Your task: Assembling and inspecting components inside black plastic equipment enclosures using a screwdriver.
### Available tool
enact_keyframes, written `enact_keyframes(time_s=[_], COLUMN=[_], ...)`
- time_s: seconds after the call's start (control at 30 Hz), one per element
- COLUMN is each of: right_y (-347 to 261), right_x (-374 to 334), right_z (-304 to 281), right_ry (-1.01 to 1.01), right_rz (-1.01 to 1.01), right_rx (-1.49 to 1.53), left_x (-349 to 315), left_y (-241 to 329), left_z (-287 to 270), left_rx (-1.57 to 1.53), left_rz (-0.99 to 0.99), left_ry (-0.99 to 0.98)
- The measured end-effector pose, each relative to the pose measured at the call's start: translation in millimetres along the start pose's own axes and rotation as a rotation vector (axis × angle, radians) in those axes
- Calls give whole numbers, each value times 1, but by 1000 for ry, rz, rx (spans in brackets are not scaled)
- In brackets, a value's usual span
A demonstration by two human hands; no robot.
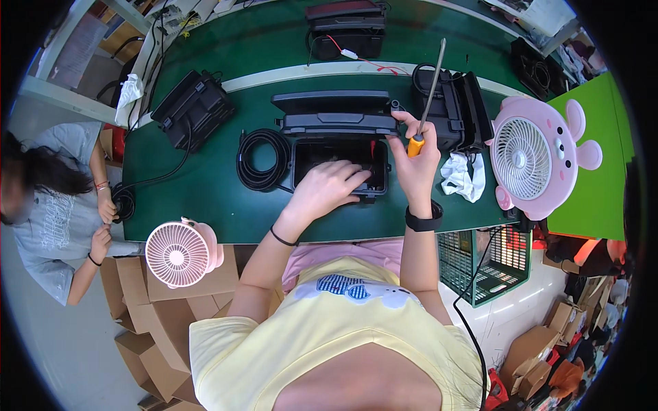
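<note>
In front of me an open black plastic box (pixel 299 163) lies on the green table, its hinged lid (pixel 336 125) raised on the far side. My left hand (pixel 332 183) reaches into the box with fingers bent and closed; whatever the fingertips grip inside is hidden. My right hand (pixel 419 159), at the box's right edge, is closed around a screwdriver's orange-yellow handle (pixel 415 144), the long metal shaft pointing up and away. Its thumb and index finger are beside the lid's right end. Left of the box lies a coiled black cable (pixel 263 160) leading to it.
More black boxes stand left (pixel 193 108), right (pixel 449 109) and at the back (pixel 346 34). White cloth (pixel 463 177) and a pink rabbit-shaped fan (pixel 531 156) are at right. A smaller pink fan (pixel 178 253) is near left, a green crate (pixel 483 267) below. A person (pixel 55 185) sits at left.
</note>
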State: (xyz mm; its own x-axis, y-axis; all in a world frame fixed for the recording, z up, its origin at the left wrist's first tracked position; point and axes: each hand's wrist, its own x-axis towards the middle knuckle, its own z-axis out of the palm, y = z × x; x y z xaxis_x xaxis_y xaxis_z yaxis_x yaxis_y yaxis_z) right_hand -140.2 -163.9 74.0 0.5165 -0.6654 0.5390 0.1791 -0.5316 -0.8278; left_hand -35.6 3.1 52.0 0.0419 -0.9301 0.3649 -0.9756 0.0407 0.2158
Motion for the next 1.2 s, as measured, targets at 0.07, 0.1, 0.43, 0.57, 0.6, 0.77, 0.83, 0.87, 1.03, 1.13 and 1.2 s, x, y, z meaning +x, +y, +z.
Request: enact_keyframes(time_s=[0.07,0.1,0.43,0.57,0.6,0.77,0.83,0.87,1.03,1.13,1.2], right_y=[-1,-1,-2,-1,0,0,1,1,5,6,6], right_x=[-1,-1,-3,-1,-1,-4,-5,-5,-7,-7,-6], right_z=[-1,-2,-7,-11,-12,-16,-19,-20,-21,-19,-18], right_ry=[-15,-31,-67,-104,-122,-172,-200,-209,-232,-223,-208], right_rz=[8,17,43,79,86,116,141,141,160,158,169], right_rx=[-20,-39,46,52,52,69,82,83,88,96,96], left_x=[-7,-10,-51,-59,-60,-60,-56,-55,-56,-53,-51], left_y=[3,5,-10,-21,-23,-26,-24,-24,-23,-22,-22], left_z=[-1,-2,-14,-10,-7,-6,-10,-11,-6,-5,-6], left_rx=[26,52,175,125,126,9,30,53,66,67,73], left_rz=[59,117,-119,-168,-167,-148,-144,-140,-155,-179,-191], left_ry=[83,167,372,257,258,243,225,207,257,280,293])
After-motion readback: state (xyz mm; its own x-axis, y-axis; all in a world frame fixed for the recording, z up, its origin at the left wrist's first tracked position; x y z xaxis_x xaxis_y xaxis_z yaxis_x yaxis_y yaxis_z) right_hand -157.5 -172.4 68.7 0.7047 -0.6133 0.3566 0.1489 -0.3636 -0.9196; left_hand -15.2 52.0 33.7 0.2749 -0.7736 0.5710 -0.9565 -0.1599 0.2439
